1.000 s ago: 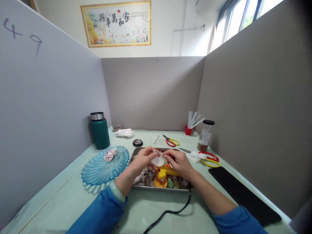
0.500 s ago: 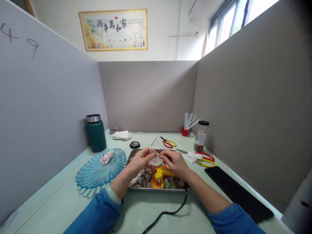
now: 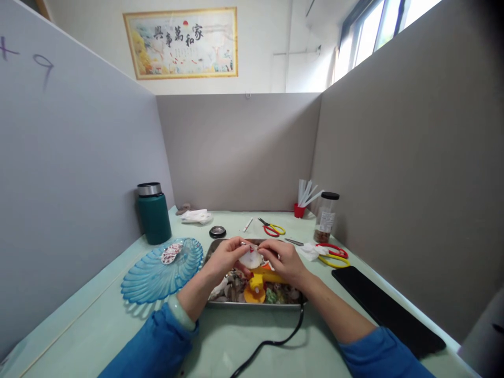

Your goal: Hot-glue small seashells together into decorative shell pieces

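My left hand pinches a white, fan-shaped shell above a metal tray. A small red piece shows near the shell's top edge. My right hand has its thumb and forefinger pressed together at the shell's right side; whatever lies between those fingertips is too small to make out. Just below the hands, a yellow glue gun rests in the tray over assorted shells. Its black cord runs over the tray's front rim.
To the left are a blue glass plate bearing a speckled shell and a green flask. Scissors, a dark round lid and tissue lie behind. On the right are a jar, more scissors and a black slab.
The white shell has tipped slightly, so more of its face and the red piece show. Both hands stay in nearly the same place; the camera view has shifted a little.
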{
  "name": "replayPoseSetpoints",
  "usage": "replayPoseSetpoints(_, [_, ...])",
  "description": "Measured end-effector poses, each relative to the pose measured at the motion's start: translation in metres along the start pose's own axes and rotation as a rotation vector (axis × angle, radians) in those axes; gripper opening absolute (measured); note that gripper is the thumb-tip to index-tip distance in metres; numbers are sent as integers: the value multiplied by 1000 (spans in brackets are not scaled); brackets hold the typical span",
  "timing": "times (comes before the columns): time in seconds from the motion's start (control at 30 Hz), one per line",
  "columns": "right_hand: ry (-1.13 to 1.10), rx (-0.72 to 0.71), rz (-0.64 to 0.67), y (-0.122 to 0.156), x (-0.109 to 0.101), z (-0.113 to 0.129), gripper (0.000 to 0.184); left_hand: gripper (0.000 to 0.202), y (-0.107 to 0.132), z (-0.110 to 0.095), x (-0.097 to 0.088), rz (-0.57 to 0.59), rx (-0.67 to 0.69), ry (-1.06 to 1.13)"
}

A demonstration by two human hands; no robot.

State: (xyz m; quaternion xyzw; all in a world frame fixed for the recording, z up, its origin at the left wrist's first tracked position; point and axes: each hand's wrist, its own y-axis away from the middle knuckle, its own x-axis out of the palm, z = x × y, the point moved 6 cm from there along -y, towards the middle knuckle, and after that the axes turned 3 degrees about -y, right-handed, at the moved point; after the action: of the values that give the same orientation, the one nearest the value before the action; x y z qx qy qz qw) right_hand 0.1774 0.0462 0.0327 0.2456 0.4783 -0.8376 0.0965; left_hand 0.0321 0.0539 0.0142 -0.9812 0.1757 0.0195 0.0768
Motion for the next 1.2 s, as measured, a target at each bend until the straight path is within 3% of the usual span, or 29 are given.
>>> replayPoseSetpoints(0.53, [-34,26,-59,-3,-5,0,12,33,1,-3,3,-21,21,-8])
replayPoseSetpoints(0.93, [-14,21,-59,-6,-4,2,13,36,2,-13,0,-168,78,-45])
replayPoseSetpoints(1.2, [94,78,10,-41,-9,-4,9,27,-16,-27,-10,-316,30,-109])
